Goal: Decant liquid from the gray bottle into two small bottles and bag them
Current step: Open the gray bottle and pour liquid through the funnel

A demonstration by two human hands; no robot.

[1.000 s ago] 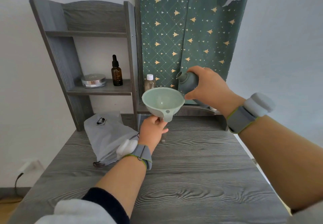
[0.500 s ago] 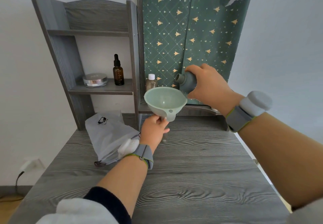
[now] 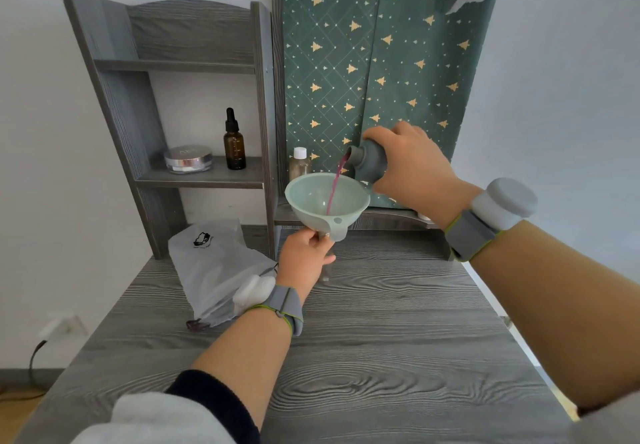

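Observation:
My right hand (image 3: 414, 166) grips the gray bottle (image 3: 369, 163), tipped with its mouth to the left. A thin purple stream (image 3: 334, 187) falls from it into a pale green funnel (image 3: 327, 201). My left hand (image 3: 304, 258) holds a small clear bottle (image 3: 325, 272) that stands on the table under the funnel's spout; most of that bottle is hidden by my fingers. A second small bottle with a white cap (image 3: 299, 164) stands on the low shelf behind the funnel. A gray drawstring bag (image 3: 216, 268) lies flat on the table to the left.
A gray wooden shelf unit (image 3: 180, 97) stands at the back left, holding an amber dropper bottle (image 3: 234, 142) and a round silver tin (image 3: 188, 159). A green patterned panel (image 3: 374, 79) covers the back. The wood-grain table (image 3: 381, 339) ends on the right near my forearm.
My right hand has tipped the gray bottle further, and purple liquid now streams into the funnel. My left hand has stayed on the small bottle.

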